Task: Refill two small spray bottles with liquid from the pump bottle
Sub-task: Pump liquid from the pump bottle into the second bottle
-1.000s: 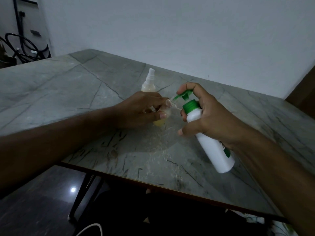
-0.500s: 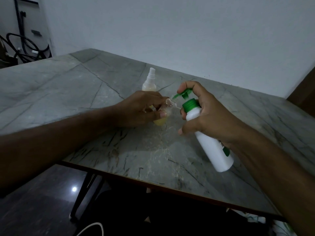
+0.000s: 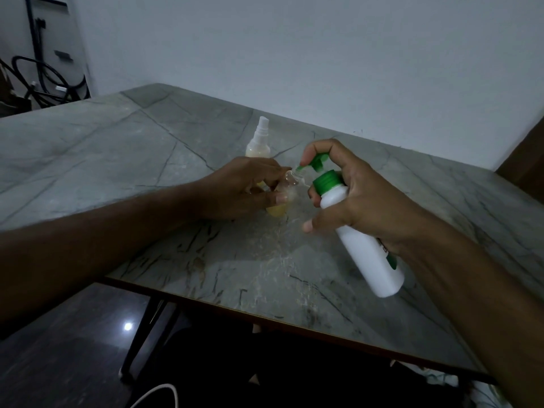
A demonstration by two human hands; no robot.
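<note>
My right hand [image 3: 356,198] grips a white pump bottle [image 3: 366,248] with a green pump head [image 3: 319,163], tilted with its base toward me; my index finger rests on the pump top. The green nozzle tip meets the open neck of a small clear spray bottle [image 3: 284,198] with yellowish liquid in its lower part, which stands on the table held by my left hand [image 3: 244,189]. A second small spray bottle [image 3: 259,141], with its white sprayer cap on and pale yellow liquid inside, stands just behind my left hand.
The grey marble-patterned table [image 3: 147,160] has its near edge running diagonally below my arms. A white wall stands behind it. Black cables and a frame [image 3: 44,78] sit at the far left. A white cord [image 3: 156,393] lies on the dark floor.
Almost nothing differs; my right hand and the pump bottle shifted very slightly, with the nozzle staying at the small bottle's neck.
</note>
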